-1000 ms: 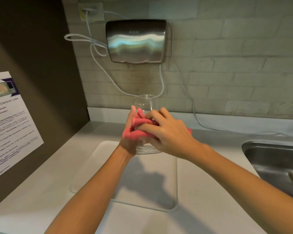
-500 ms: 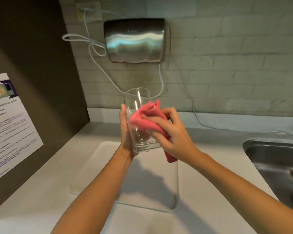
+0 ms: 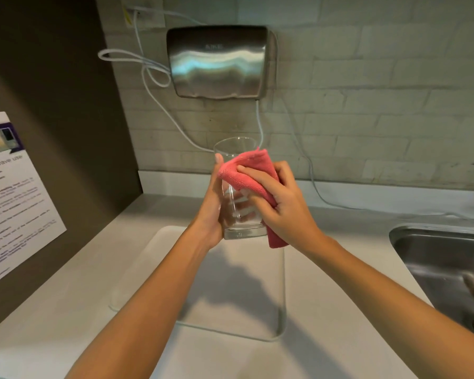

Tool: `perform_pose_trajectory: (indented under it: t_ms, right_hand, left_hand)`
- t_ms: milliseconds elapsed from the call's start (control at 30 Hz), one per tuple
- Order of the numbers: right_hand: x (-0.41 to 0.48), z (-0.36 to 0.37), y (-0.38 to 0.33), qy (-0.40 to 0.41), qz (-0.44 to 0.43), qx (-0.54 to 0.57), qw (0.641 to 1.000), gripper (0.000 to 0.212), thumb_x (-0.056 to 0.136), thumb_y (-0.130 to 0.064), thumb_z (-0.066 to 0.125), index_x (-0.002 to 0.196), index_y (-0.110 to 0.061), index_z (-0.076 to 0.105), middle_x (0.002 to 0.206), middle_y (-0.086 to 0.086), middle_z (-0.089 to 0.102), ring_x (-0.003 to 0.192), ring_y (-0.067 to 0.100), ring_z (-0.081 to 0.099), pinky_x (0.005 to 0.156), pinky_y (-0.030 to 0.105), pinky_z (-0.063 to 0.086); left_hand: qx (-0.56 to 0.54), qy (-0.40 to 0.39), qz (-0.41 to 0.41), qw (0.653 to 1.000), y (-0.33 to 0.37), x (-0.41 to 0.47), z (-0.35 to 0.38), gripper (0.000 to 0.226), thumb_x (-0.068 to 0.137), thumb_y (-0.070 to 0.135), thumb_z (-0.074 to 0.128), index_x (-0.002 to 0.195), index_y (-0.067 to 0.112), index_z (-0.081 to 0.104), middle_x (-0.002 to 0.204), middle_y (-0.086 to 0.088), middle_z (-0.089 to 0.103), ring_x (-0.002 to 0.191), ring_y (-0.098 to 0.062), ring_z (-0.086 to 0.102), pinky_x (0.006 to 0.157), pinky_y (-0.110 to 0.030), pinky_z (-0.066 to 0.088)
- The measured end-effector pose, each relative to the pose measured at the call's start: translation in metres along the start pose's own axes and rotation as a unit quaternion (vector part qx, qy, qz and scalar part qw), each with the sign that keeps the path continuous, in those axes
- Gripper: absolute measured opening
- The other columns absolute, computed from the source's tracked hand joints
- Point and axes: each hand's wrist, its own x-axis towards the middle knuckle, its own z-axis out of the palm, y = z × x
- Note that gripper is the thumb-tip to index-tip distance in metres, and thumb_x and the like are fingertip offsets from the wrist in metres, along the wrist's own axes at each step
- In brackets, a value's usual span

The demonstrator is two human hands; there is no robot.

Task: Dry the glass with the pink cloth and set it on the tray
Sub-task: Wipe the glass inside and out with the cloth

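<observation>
A clear drinking glass (image 3: pixel 240 222) is held upright in the air above the white tray (image 3: pixel 148 269). My left hand (image 3: pixel 210 214) grips its left side, thumb up near the rim. My right hand (image 3: pixel 282 206) presses a pink cloth (image 3: pixel 248 173) against the glass's upper right side. The cloth drapes over the rim area and hangs down past the base on the right. The tray lies flat on the counter below both hands, with nothing on it.
A steel sink (image 3: pixel 446 263) lies at the right. A metal hand dryer (image 3: pixel 220 61) hangs on the tiled wall behind, with white cables (image 3: pixel 148 75) looping beside it. A printed notice (image 3: pixel 11 198) is fixed to the dark panel at left.
The cloth has slid from the glass's middle up toward its rim. The glass has been turned and tilted slightly, and now stands more upright again.
</observation>
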Motion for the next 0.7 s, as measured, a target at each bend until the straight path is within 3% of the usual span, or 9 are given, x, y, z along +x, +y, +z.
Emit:
perform_pose_trajectory:
  t_ms: [100, 200, 267, 367, 467, 567, 700]
  right_hand:
    - [0.007, -0.002, 0.001, 0.022, -0.036, -0.101, 0.994, 0.032, 0.085, -0.022, 0.064, 0.117, -0.021, 0.063, 0.118, 0.016, 0.041, 0.113, 0.021, 0.036, 0.102, 0.018, 0.026]
    - [0.023, -0.003, 0.002, 0.064, -0.057, -0.228, 0.970, 0.031, 0.085, -0.037, 0.061, 0.114, -0.028, 0.064, 0.110, 0.016, 0.045, 0.107, 0.027, 0.032, 0.096, 0.028, 0.025]
    - [0.030, -0.001, 0.000, 0.064, -0.047, -0.211, 0.974, 0.032, 0.085, -0.031, 0.064, 0.115, -0.025, 0.064, 0.097, 0.010, 0.045, 0.095, 0.027, 0.038, 0.087, 0.030, 0.033]
    - [0.017, 0.010, -0.004, 0.042, -0.059, -0.126, 0.989, 0.035, 0.082, -0.013, 0.064, 0.117, -0.014, 0.062, 0.090, 0.003, 0.040, 0.082, 0.024, 0.043, 0.076, 0.025, 0.038]
    - [-0.008, 0.015, -0.003, -0.005, -0.098, -0.137, 0.986, 0.035, 0.080, -0.010, 0.062, 0.115, -0.010, 0.063, 0.088, 0.010, 0.049, 0.081, 0.021, 0.044, 0.074, 0.022, 0.036]
    - [0.001, 0.010, -0.001, -0.017, -0.085, -0.130, 0.988, 0.035, 0.079, -0.006, 0.062, 0.115, -0.008, 0.063, 0.088, 0.008, 0.044, 0.082, 0.027, 0.049, 0.074, 0.030, 0.042]
    - [0.033, 0.008, -0.004, 0.050, -0.046, -0.120, 0.990, 0.033, 0.082, -0.005, 0.063, 0.115, -0.008, 0.063, 0.090, 0.008, 0.042, 0.082, 0.027, 0.052, 0.075, 0.036, 0.048]
  left_hand:
    - [-0.027, 0.013, -0.014, 0.999, -0.003, -0.001, 0.003, 0.067, 0.078, 0.075, 0.047, 0.100, 0.018, 0.074, 0.086, -0.009, 0.075, 0.071, -0.024, 0.072, 0.061, -0.035, 0.059]
    - [-0.083, 0.051, -0.027, 0.995, -0.003, -0.003, 0.008, 0.070, 0.072, 0.069, 0.062, 0.109, 0.009, 0.069, 0.094, -0.018, 0.073, 0.088, -0.033, 0.068, 0.087, -0.052, 0.052]
    - [-0.094, 0.056, -0.024, 0.994, -0.002, -0.002, 0.010, 0.081, 0.068, 0.069, 0.066, 0.120, 0.007, 0.063, 0.105, -0.021, 0.070, 0.100, -0.036, 0.064, 0.094, -0.055, 0.048]
    - [-0.088, 0.024, 0.005, 0.996, -0.001, 0.002, 0.006, 0.061, 0.081, 0.067, 0.053, 0.105, 0.015, 0.073, 0.094, -0.011, 0.074, 0.086, -0.026, 0.069, 0.072, -0.039, 0.058]
    - [-0.056, 0.014, 0.002, 0.998, -0.007, 0.001, 0.001, 0.067, 0.086, 0.072, 0.037, 0.097, 0.019, 0.077, 0.084, -0.006, 0.074, 0.077, -0.022, 0.070, 0.063, -0.032, 0.055]
    - [-0.055, 0.024, -0.002, 0.998, -0.012, -0.002, 0.001, 0.060, 0.080, 0.071, 0.046, 0.085, 0.020, 0.078, 0.071, -0.002, 0.070, 0.061, -0.016, 0.064, 0.053, -0.027, 0.046]
    - [-0.067, 0.013, -0.014, 0.998, -0.012, 0.000, 0.009, 0.063, 0.065, 0.072, 0.063, 0.102, 0.021, 0.071, 0.081, -0.010, 0.069, 0.076, -0.025, 0.062, 0.066, -0.034, 0.046]
